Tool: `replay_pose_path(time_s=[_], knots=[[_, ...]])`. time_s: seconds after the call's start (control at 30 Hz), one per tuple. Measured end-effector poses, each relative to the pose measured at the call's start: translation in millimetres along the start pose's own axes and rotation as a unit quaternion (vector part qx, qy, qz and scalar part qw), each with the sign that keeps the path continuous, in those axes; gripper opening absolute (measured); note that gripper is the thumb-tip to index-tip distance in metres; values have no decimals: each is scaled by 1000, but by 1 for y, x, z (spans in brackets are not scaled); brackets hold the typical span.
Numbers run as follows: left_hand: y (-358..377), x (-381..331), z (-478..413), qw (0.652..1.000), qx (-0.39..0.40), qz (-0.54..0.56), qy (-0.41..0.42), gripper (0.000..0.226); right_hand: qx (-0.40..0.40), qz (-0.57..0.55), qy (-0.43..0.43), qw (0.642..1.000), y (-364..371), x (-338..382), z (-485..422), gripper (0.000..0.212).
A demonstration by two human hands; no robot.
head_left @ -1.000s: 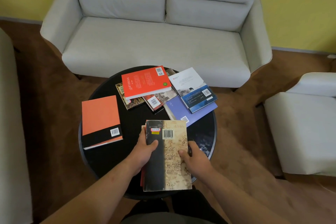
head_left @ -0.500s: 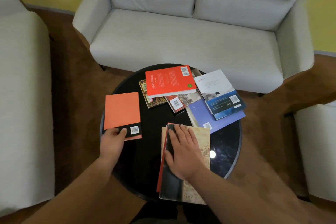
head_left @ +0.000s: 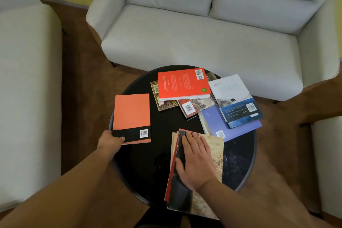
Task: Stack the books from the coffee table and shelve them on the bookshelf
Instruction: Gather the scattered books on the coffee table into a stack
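Note:
A round black coffee table (head_left: pixel 153 161) carries several books. My left hand (head_left: pixel 111 141) grips the near left corner of an orange book with a black band (head_left: pixel 131 114) at the table's left edge. My right hand (head_left: pixel 196 163) lies flat, fingers spread, on a small stack topped by a black-and-tan map-cover book (head_left: pixel 214 153) at the near edge. Farther back lie a red book (head_left: pixel 182 84), a white-and-blue book (head_left: pixel 235 98) and a lavender book (head_left: pixel 214 120), overlapping others beneath them. No bookshelf is in view.
A light grey two-seat sofa (head_left: pixel 194 35) stands behind the table. Another grey seat (head_left: pixel 24 79) fills the left side and a chair (head_left: pixel 327 163) the right edge. Brown carpet (head_left: pixel 85 72) surrounds the table.
A second ago both hands held the map-cover book on the stack. The left hand has since reached left and taken the orange book's corner, while the right hand pressed flat onto the stack.

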State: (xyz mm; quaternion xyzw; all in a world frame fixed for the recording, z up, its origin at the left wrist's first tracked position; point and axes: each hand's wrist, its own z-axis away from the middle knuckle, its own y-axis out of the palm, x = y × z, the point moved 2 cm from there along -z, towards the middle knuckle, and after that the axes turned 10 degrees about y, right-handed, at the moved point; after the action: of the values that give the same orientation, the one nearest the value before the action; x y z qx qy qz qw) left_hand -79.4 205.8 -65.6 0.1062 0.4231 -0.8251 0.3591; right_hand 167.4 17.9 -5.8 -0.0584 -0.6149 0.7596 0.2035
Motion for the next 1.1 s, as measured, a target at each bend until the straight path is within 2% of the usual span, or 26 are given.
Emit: replay_pose_path(time_s=[0.23,0.37,0.5,0.57,0.67,0.73,0.83,0.9,1.0,1.1], knots=[[1,-3,16,997,-15,31,-64,50,-11,-5,-2,1000,-1,-2,0,71],[1,3,30,989,-8,124,-86,43,-15,-10,-5,1000,0,-2,0,72],[-4,1,53,976,44,178,-122,11,-25,-21,-8,999,1,-2,-1,72],[-6,1,65,964,67,225,-121,8,-25,-33,-10,999,2,-2,-1,73],[-9,-7,84,946,52,310,-74,30,-34,-40,-9,999,4,-3,-2,73],[-13,-12,98,940,39,339,-28,37,-38,-39,-10,998,3,-3,-2,71],[-25,-22,122,953,31,297,46,31,-23,-66,-11,997,0,-4,-2,69],[-32,-24,140,952,34,295,78,25,13,-131,-1,991,-4,-8,-4,63],[-38,-22,165,941,44,315,118,21,88,-269,19,959,-24,-14,-8,43],[-33,-19,192,906,96,389,137,27,141,-368,56,917,-53,-22,0,22]])
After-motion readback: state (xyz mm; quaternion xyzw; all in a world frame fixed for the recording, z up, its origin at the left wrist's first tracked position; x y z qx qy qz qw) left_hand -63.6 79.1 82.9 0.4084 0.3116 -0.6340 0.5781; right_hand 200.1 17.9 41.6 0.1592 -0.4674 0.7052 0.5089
